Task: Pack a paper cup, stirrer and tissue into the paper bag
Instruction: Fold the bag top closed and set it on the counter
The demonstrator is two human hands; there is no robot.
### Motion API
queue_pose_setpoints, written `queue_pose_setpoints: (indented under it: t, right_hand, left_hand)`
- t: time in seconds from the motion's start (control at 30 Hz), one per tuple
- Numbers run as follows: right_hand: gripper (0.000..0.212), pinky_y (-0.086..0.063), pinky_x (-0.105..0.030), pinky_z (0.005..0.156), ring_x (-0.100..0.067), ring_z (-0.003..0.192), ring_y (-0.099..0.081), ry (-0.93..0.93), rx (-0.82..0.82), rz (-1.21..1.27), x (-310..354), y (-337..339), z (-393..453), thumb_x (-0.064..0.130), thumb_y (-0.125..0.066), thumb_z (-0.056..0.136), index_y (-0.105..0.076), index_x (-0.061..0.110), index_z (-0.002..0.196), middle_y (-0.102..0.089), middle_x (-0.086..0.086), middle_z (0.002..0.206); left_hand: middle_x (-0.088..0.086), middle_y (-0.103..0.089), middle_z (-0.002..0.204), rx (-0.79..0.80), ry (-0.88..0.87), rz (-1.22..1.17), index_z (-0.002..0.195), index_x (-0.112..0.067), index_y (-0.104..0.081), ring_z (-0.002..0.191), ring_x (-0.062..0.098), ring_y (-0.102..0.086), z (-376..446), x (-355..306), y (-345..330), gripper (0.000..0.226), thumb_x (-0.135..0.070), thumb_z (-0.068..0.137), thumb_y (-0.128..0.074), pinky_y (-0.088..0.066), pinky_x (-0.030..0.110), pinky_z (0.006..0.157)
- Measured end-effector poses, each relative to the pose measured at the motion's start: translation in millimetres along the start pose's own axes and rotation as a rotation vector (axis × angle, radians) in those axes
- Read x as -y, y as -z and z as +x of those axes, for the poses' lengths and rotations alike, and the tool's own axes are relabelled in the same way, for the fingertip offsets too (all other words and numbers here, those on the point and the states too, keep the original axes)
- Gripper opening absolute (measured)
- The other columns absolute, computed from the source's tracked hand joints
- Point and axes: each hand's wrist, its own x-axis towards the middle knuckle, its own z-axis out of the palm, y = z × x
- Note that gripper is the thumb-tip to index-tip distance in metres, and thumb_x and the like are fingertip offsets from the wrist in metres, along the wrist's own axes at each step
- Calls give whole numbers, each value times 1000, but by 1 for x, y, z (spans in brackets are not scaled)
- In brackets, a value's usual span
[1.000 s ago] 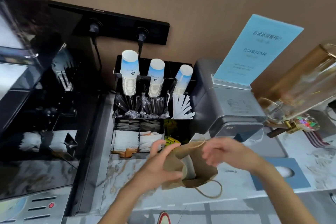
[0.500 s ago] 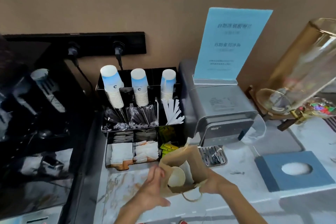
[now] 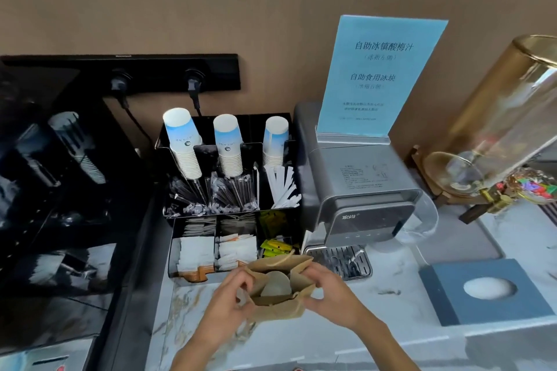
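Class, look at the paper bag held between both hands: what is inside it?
Inside the paper bag a paper cup shows, mouth up. No stirrer or tissue is visible; the bag's walls hide its bottom.

Dim, soft indoor light; glare on the black machine (image 3: 60, 190) (edges bowed, slightly blurred).

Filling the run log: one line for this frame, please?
stage: cup packed | paper bag: open, on counter | paper cup: inside | left hand, right hand: holding bag sides | stirrer, tissue: not seen in bag
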Motion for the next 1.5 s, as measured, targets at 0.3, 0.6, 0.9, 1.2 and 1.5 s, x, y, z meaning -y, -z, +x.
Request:
queue_pose_setpoints:
  t: [0.3, 0.6, 0.9, 1.2, 1.5]
  right_hand:
    - [25, -52, -39, 76, -27, 87, -62, -2, -230, 336, 0, -9, -6, -9, -68, 75, -56, 10, 85, -61, -12, 92]
    - [41, -44, -20, 92, -1, 114, -57, -32, -62, 223, 6, -16, -7, -7, -51, 83, -78, 24, 84, -67, 15, 112]
    - [54, -41, -36, 100, -24, 115, -58, -61, 66, -592, 48, -37, 28, 48, -67, 82, -50, 33, 131, -66, 2, 125]
    - [13, -49, -22, 67, -5, 74, -60, -244, -24, -375, 31, -40, 31, 45, -76, 75, -69, 34, 77, -68, 11, 78]
    - [25, -53, -17, 67, 0, 74, -69, -406, -340, 96, 10, -60, -2, 8, -80, 74, -68, 29, 69, -73, 17, 68]
  left_hand:
    - [-10, -70, 92, -31, -118, -172, 77, -32, -73, 82, 8, -60, 2, -14, 25, 63, 28, 75, -55, -44, 19, 70]
    - [-26, -62, 114, 187, -48, 64, 84, -37, -75, 118, -5, -44, 3, 3, 32, 33, -9, 92, -59, -33, 12, 95]
    - [-19, -64, 126, 236, -61, 432, 134, -44, -41, 112, 9, -59, 20, -16, 6, 53, -36, 89, -67, -49, 29, 92]
    - [-12, -72, 83, 128, -74, 501, 104, -36, -70, 80, 9, -60, 25, -7, 10, 21, -47, 89, -60, -46, 25, 70]
    - [-19, -55, 135, 164, 5, 308, 116, -16, -72, 119, 1, -51, 21, 10, 15, 32, -33, 90, -68, -35, 15, 98]
